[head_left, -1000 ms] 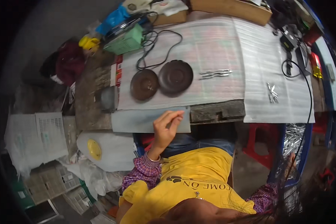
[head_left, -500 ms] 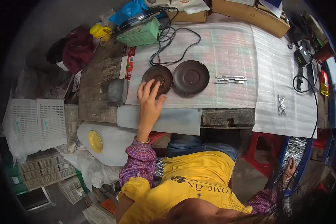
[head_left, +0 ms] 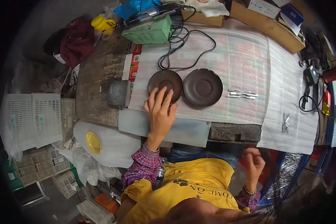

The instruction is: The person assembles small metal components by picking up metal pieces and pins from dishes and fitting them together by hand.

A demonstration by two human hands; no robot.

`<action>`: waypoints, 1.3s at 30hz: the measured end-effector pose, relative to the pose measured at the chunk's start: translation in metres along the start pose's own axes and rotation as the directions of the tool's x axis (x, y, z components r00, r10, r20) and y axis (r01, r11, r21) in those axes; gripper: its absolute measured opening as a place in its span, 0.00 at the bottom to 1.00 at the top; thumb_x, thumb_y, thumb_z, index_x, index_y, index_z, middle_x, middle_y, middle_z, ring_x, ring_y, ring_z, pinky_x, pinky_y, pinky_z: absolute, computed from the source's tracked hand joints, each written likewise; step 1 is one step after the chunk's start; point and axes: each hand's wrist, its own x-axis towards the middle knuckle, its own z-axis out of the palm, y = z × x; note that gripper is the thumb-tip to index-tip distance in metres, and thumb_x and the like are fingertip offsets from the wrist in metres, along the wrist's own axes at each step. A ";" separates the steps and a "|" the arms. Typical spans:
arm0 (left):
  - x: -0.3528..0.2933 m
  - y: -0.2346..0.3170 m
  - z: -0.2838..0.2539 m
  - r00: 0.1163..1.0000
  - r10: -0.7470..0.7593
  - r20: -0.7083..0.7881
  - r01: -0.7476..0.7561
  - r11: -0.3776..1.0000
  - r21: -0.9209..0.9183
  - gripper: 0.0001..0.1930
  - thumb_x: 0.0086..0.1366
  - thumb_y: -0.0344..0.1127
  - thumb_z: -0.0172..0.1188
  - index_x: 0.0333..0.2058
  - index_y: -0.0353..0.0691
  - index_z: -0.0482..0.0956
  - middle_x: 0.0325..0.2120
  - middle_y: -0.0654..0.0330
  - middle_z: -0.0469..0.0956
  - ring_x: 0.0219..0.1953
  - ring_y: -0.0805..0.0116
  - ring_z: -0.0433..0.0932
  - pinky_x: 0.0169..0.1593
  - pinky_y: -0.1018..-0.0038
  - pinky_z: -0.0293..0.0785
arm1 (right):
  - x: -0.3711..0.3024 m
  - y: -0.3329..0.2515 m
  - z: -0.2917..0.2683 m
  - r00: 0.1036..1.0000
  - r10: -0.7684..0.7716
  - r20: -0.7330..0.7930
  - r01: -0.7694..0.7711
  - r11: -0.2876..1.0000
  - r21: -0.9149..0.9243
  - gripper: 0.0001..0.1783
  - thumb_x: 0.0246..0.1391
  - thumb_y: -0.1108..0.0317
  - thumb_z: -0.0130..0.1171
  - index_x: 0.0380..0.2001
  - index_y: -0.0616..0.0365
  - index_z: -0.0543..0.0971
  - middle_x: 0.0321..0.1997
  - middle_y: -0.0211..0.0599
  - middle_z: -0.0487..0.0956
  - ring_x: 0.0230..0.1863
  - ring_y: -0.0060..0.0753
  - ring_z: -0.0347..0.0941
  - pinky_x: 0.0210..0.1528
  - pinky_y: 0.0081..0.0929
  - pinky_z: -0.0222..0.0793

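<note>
My left hand point(head_left: 161, 108) reaches over the near rim of a dark brown dish point(head_left: 155, 83), its fingers apart and the tips inside. Small light pieces point(head_left: 171, 89) lie in that dish, partly covered by the fingers. Beside it on the right stands a second dark brown dish point(head_left: 203, 89) with nothing visible in it. Beyond the table's front edge, above my lap, my right hand point(head_left: 253, 164) is curled closed; whatever it grips is hidden. Close to this hand, a blue bin point(head_left: 273, 192) holds many slim silvery metal pieces point(head_left: 289, 168).
Several slim metal pieces point(head_left: 242, 94) lie in a row on the white foam sheet point(head_left: 231, 56). A small pile point(head_left: 285, 123) lies farther right. A looped black cable point(head_left: 192, 68) runs from behind a green basket point(head_left: 147, 33). A grey metal block point(head_left: 118, 93) stands at left.
My right hand has left the metal pieces in the blue bin and come up toward the table edge, now closed. My left hand stays at the left dish. The view has shifted slightly.
</note>
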 end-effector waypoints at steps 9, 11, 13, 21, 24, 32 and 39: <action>0.000 0.001 0.001 0.999 0.007 -0.047 -0.007 1.000 -0.003 0.16 0.51 0.32 0.62 0.41 0.43 0.79 0.48 0.60 0.72 0.55 0.56 0.64 0.53 0.59 0.51 | 0.039 -0.067 0.073 0.971 0.028 0.238 -0.072 0.981 0.181 0.05 0.50 0.81 0.54 0.30 0.67 0.78 0.32 0.36 0.76 0.33 0.23 0.72 0.35 0.17 0.69; 0.000 0.000 0.002 0.997 0.002 -0.077 -0.004 1.000 -0.025 0.13 0.50 0.31 0.63 0.37 0.44 0.80 0.45 0.61 0.74 0.53 0.58 0.67 0.52 0.61 0.52 | 0.049 -0.069 0.083 0.955 0.009 0.297 -0.068 0.980 0.188 0.05 0.50 0.82 0.54 0.31 0.68 0.78 0.31 0.37 0.76 0.31 0.23 0.73 0.34 0.17 0.69; 0.001 0.000 0.002 0.995 -0.012 -0.096 0.010 1.000 -0.028 0.11 0.48 0.30 0.64 0.34 0.44 0.81 0.43 0.62 0.76 0.51 0.58 0.69 0.51 0.61 0.53 | 0.058 -0.075 0.093 0.942 -0.022 0.335 -0.060 0.971 0.231 0.05 0.50 0.81 0.54 0.31 0.68 0.78 0.31 0.37 0.76 0.31 0.23 0.73 0.34 0.17 0.69; 0.005 -0.009 -0.005 0.992 -0.106 -0.073 0.085 0.964 -0.253 0.07 0.45 0.29 0.65 0.26 0.46 0.79 0.40 0.66 0.77 0.51 0.61 0.70 0.51 0.66 0.54 | 0.080 -0.083 0.113 0.886 0.042 0.463 -0.192 0.940 0.282 0.05 0.53 0.80 0.53 0.33 0.68 0.77 0.33 0.36 0.75 0.32 0.23 0.72 0.37 0.18 0.69; 0.004 -0.014 -0.005 0.989 -0.133 -0.064 0.106 0.942 -0.318 0.06 0.45 0.29 0.65 0.26 0.46 0.79 0.38 0.66 0.78 0.51 0.62 0.70 0.51 0.68 0.55 | 0.085 -0.084 0.119 0.845 0.151 0.512 -0.345 0.887 0.307 0.06 0.55 0.77 0.54 0.35 0.67 0.77 0.35 0.36 0.75 0.34 0.23 0.72 0.40 0.20 0.69; 0.012 -0.010 -0.015 0.978 -0.203 -0.054 0.152 0.863 -0.481 0.04 0.47 0.28 0.63 0.25 0.44 0.79 0.34 0.66 0.78 0.47 0.61 0.72 0.51 0.68 0.58 | 0.106 -0.089 0.164 0.601 0.284 0.748 -0.751 0.520 0.406 0.24 0.61 0.61 0.48 0.55 0.65 0.66 0.53 0.40 0.72 0.53 0.29 0.69 0.56 0.24 0.63; 0.022 0.011 -0.036 0.994 0.080 0.075 -0.030 0.853 -0.521 0.10 0.44 0.25 0.62 0.29 0.42 0.81 0.34 0.62 0.78 0.46 0.58 0.72 0.48 0.66 0.66 | 0.108 -0.072 0.191 0.494 0.363 0.790 -0.869 0.213 0.446 0.25 0.64 0.55 0.39 0.54 0.66 0.65 0.56 0.46 0.69 0.54 0.34 0.69 0.56 0.29 0.65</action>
